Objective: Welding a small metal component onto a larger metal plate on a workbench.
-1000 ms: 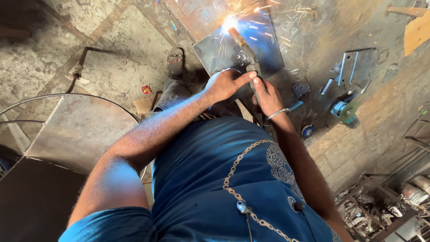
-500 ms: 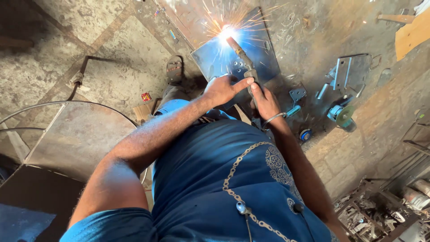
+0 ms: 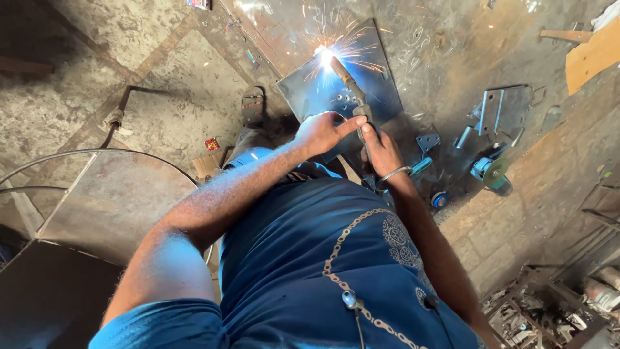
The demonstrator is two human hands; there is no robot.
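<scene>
Both hands meet just above the middle of the frame: the left hand (image 3: 321, 131) comes in from the lower left on a long bare forearm, fingers curled and thumb stretched rightward to touch the welding torch (image 3: 349, 87), while the right hand (image 3: 381, 150), with a metal bangle (image 3: 394, 173) at the wrist, is closed tight around the torch's lower end. Now sweeping from the left edge: a flat metal sheet with a curved wire rim (image 3: 110, 200) lies at centre left, and above it a dark pipe (image 3: 123, 106) bends across the rough concrete floor (image 3: 129, 39). A small red packet (image 3: 212, 143) sits on the ground, and just right of it a sandalled foot (image 3: 252, 105) is planted beside the work. Centre top, the torch slants up and left from the hands, and its tip blazes white, sparks spraying out over the square steel plate (image 3: 374, 71) that lies tilted on the floor. Right of the hands, a small bracket with holes (image 3: 427, 140) lies near the plate's corner, then a cluster of steel strips and brackets (image 3: 494, 110), and below them an angle grinder with a greenish disc (image 3: 492, 173). Upper right, a wooden board (image 3: 591, 55) pokes in. Bottom right corner, a heap of metal scrap (image 3: 549, 310).
</scene>
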